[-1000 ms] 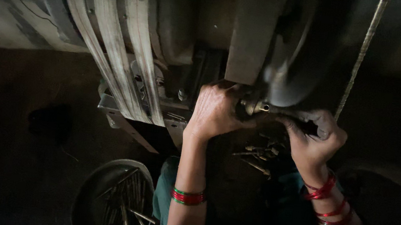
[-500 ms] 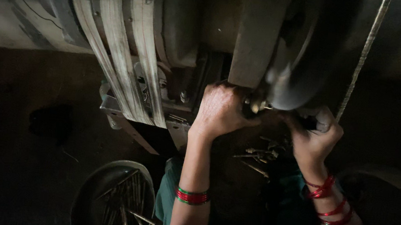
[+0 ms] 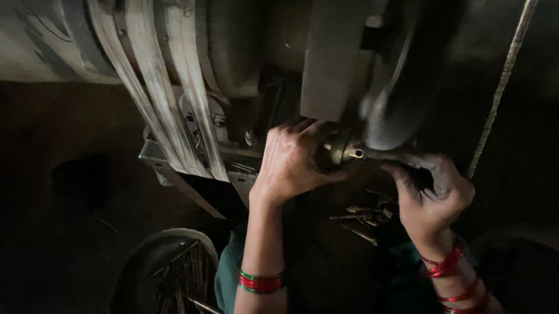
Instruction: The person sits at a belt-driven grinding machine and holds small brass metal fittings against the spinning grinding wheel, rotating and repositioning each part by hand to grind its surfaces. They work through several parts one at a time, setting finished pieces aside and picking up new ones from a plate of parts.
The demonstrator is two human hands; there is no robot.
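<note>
Under dark machine (image 3: 332, 52): left hand (image 3: 293, 162) cups brass fitting (image 3: 344, 150), grip closed round it; right hand (image 3: 431, 194) grips dark handle (image 3: 404, 156) tight; belts (image 3: 156, 82) alongside.

a dim workshop: belt-driven machine (image 3: 163, 75), metal bowl (image 3: 143, 267) of rods, scattered metal parts (image 3: 363, 218).

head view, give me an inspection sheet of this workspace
surface: dark floor, dim, little detail shows
job's things: brass fitting at the machine, beside a blurred wheel
clutter: round pan of thin metal rods; loose small metal pieces below the hands
grippers: left hand pressed against the fitting; right hand closed round a dark handle
cables: flat belts over the pulley; thin strap at right
surroundings: nothing seen, too dark
</note>
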